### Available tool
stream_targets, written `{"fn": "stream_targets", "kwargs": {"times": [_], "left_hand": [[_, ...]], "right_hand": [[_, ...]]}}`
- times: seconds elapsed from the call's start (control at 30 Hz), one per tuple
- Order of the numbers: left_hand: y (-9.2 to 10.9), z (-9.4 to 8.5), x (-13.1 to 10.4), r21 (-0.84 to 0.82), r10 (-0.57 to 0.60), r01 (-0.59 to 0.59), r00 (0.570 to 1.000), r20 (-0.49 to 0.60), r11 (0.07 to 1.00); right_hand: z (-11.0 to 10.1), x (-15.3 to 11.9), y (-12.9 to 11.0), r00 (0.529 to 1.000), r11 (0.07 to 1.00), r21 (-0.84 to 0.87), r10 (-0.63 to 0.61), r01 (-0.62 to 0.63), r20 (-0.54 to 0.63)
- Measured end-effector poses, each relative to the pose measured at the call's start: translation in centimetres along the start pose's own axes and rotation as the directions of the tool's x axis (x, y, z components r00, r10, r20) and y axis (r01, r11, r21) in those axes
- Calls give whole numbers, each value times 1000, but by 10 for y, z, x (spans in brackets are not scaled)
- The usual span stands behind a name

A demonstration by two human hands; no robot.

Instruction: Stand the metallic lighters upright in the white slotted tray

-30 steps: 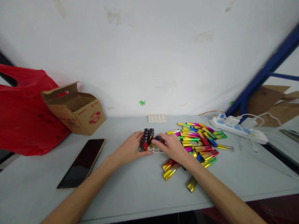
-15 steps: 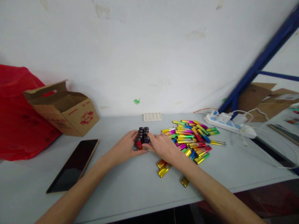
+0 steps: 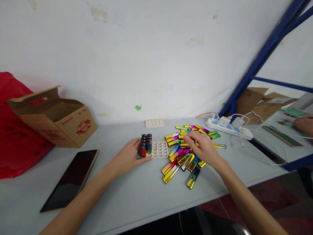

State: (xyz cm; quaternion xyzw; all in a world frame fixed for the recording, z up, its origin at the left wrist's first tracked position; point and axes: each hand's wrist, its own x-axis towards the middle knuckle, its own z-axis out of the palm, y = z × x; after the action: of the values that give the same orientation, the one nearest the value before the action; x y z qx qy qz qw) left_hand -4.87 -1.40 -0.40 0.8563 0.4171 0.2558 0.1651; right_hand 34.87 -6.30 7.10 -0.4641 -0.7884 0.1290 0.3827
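A white tray with rows of round pockets (image 3: 160, 150) lies in the middle of the table. Black-topped lighters (image 3: 146, 142) stand upright in its left columns; one at the front is red, another blue. My left hand (image 3: 132, 151) is wrapped round the tray's left end, its thumb along the front edge and fingers against the lighters. To the right, metallic lighters (image 3: 181, 153) in gold, pink, blue and green lie in a loose pile. Over this pile is my right hand (image 3: 201, 147), fingers curled together; what they hold, if anything, is hidden.
Another white pocketed tray (image 3: 155, 123) rests near the wall. On the left are a tablet (image 3: 70, 179), an open cardboard box (image 3: 58, 120) and a red bag (image 3: 17, 130). A power strip with cables (image 3: 228, 127) lies at right; beyond the blue frame, another person's hand (image 3: 304, 125) shows.
My right hand has left the upright lighters and moved right to the pile, uncovering the tray's pockets. My left hand stays at the tray. The view has shifted somewhat right.
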Motion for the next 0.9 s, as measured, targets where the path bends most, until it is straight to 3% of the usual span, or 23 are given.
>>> {"fn": "stream_targets", "kwargs": {"times": [0.17, 0.27, 0.33, 0.6, 0.8, 0.9], "left_hand": [[-2, 3, 0, 3, -3, 3, 1000, -5, 1000], [-2, 4, 0, -3, -19, 19, 1000, -9, 1000], [-3, 4, 0, -3, -15, 15, 1000, -12, 1000], [-2, 4, -1, -5, 3, -3, 1000, -9, 1000], [0, 7, -2, 1, -18, 18, 1000, -2, 1000], [1, 8, -3, 1, -23, 23, 1000, -2, 1000]], "right_hand": [[-22, -84, -7, 990, 995, -39, -82, 87, 113], [-21, -121, -20, 973, 983, -121, -113, 139, 200], [-12, -132, -30, 966, 968, -183, -132, 174, 224], [47, -88, -51, 902, 814, -416, -286, 406, 322], [60, -77, -41, 871, 766, -427, -358, 480, 337], [61, -73, -36, 889, 834, -330, -358, 442, 287]]}}
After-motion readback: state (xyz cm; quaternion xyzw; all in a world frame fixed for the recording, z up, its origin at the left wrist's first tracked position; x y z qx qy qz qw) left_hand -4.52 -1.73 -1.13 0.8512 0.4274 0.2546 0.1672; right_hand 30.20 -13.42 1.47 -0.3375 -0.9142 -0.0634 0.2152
